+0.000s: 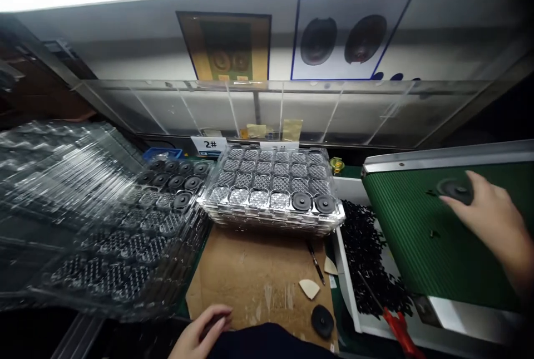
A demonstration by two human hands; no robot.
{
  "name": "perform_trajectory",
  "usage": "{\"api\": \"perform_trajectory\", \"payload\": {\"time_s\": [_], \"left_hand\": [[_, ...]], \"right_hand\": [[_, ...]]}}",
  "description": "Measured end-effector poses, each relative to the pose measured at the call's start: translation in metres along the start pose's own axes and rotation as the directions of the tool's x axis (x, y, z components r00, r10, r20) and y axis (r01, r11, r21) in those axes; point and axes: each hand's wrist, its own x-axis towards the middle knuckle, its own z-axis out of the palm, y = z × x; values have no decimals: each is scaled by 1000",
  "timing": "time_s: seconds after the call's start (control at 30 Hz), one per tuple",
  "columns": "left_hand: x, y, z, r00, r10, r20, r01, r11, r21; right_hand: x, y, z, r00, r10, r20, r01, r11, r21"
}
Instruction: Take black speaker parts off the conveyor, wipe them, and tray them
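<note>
At the right side of the bench, the right hand [488,217] is palm-down on a black round disc [456,190] lying on a green ribbed belt [434,236]. Its fingers lie across the disc and touch it, but it's hard to tell if they're gripping. Two small black bits [434,234] sit on the belt below the disc. Along the bottom edge, the left hand [200,334] is curled loosely just off the near edge of a cardboard sheet [250,286]; cannot tell if it holds anything. On the cardboard: a second black disc [322,321], two cream wedge pieces [309,289], and a thin pen-like tool [316,261]. Right of the cardboard, a white bin [344,275] holds a heap of black scrap pieces [369,259], with red-handled scissors [398,328] lying across its near corner. Behind the cardboard is a stack of transparent blister trays [271,186], with black discs [301,201] in two front pockets. More transparent trays [70,181] are piled, tilted, at the left. A "2#" label [208,146] and a blue bin [162,153] stand at the far edge.
</note>
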Motion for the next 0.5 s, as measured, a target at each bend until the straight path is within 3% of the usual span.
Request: {"api": "perform_trajectory", "payload": {"time_s": [0.03,0.1,0.17,0.2,0.27,0.33,0.37,0.4,0.5], "left_hand": [[6,11,9,997,-15,74,21,996,-90],[15,39,30,991,-9,136,53,944,-325],[20,69,53,955,74,288,116,797,-592],[21,82,63,911,120,395,196,716,-670],[22,100,77,834,171,525,337,596,-729],[21,109,83,800,162,578,433,512,-742],[20,111,82,788,167,592,461,478,-748],[18,111,80,776,186,602,479,448,-755],[12,106,68,754,282,594,477,386,-789]], "right_hand": [[-13,-20,-1,994,-83,69,80,996,45],[-54,-69,-2,915,-350,202,299,922,245],[-108,-119,2,766,-595,242,474,778,413],[-136,-142,5,688,-699,197,552,679,483],[-184,-177,14,540,-820,190,644,548,533],[-216,-195,26,428,-897,108,756,421,502],[-226,-199,32,418,-905,77,778,400,484],[-233,-200,36,443,-895,51,776,411,479],[-243,-197,45,605,-793,74,637,537,553]]}}
